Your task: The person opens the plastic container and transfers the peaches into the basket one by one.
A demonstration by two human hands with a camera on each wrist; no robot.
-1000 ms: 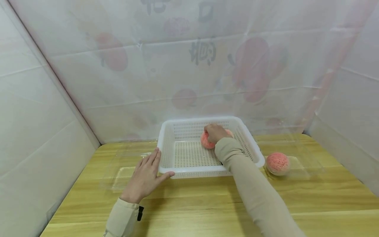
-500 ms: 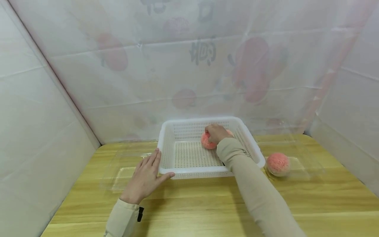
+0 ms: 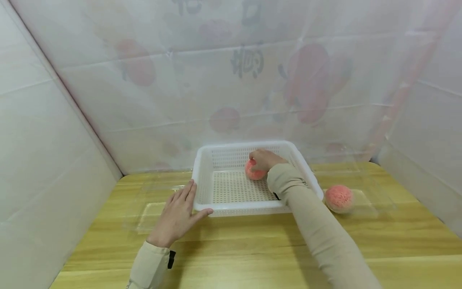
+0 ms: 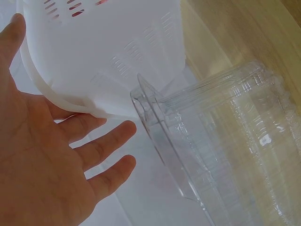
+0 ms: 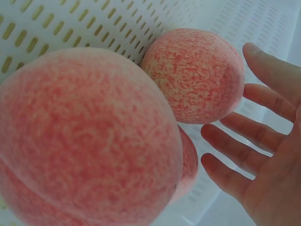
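Note:
A white slotted basket (image 3: 238,206) stands on the table. My left hand (image 3: 177,218) lies against its near left corner, fingers straight and thumb along the front rim. Inside the basket, my right hand (image 3: 268,159) is over a pink peach (image 3: 254,170). The right wrist view shows this speckled peach (image 5: 193,75) with the thumb and spread fingers at its side, not curled round it. A larger-looking peach (image 5: 89,136) fills the foreground there, and part of another peach (image 5: 188,165) peeks out behind it. The sleeve hides the basket's right side in the head view.
Another peach (image 3: 339,198) sits right of the basket, in or beside a clear plastic container (image 3: 364,200). A second clear plastic container (image 4: 216,150) stands left of the basket, close to the left fingers. White printed sheeting (image 3: 173,96) walls off the back and sides.
My right wrist and sleeve have shifted slightly to the right, and the peach visible beside that hand is now covered. The left hand has stayed in place.

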